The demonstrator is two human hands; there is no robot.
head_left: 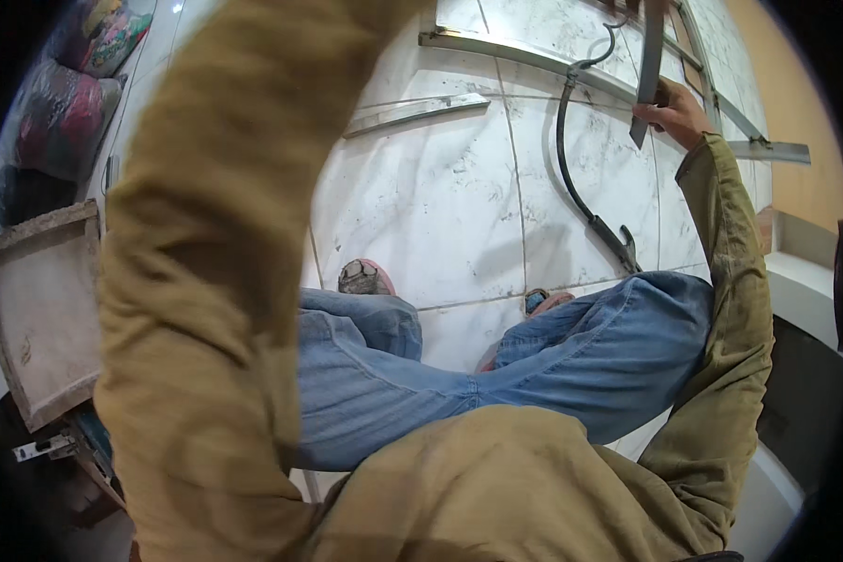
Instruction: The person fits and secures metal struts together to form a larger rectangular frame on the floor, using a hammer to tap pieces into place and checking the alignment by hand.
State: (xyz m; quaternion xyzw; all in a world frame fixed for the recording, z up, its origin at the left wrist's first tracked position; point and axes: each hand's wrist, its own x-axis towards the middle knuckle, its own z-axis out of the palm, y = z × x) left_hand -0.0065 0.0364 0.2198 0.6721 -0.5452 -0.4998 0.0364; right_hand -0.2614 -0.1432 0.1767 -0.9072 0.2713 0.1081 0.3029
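My right hand (681,114) is at the upper right, its fingers closed around a flat grey metal strip (653,70) that stands up over a metal frame. My left arm (215,187) reaches up past the top edge, so my left hand is out of the picture. Below my right hand, the frame of silvery metal bars (525,54) lies on the tiles. A black cable (562,140) runs from one of its bars down to a dark clamp-like handle (618,245) beside my right knee.
A loose metal bar (421,113) lies on the tiled floor (421,206). On the left are a worn shallow tray (42,309) and stuffed plastic bags (66,117). My legs (571,365) are bent in front of me. A tan panel (791,103) stands on the right.
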